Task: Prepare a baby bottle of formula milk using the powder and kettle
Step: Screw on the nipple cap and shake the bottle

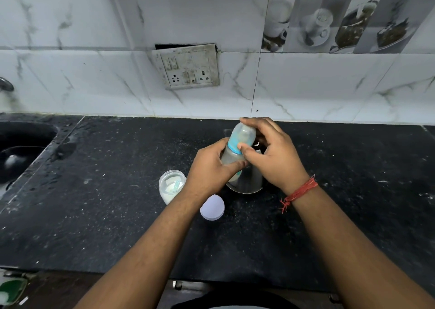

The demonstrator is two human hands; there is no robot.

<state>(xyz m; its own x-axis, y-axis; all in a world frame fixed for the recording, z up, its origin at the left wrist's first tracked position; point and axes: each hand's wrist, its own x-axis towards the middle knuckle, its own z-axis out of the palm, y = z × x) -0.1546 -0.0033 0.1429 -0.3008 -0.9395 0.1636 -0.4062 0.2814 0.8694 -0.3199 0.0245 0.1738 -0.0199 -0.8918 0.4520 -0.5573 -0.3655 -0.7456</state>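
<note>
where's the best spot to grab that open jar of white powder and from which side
Grip the clear plastic powder jar round its side wall, coming from the left: its mouth is open with a scoop inside, and the left hand crowds its right.

home kitchen, black counter [117, 214], sink [21, 148], tiled wall [70, 73]

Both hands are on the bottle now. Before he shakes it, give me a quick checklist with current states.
1. Left hand grips the bottle body: ok.
2. Right hand holds the cap end: ok.
3. Blue ring screwed fully tight: cannot tell.
4. Milky liquid in bottle: ok.
5. Powder jar closed: not ok, its lid lies on the counter.
6. Steel vessel clear of the bottle: not ok, directly behind it.
</note>
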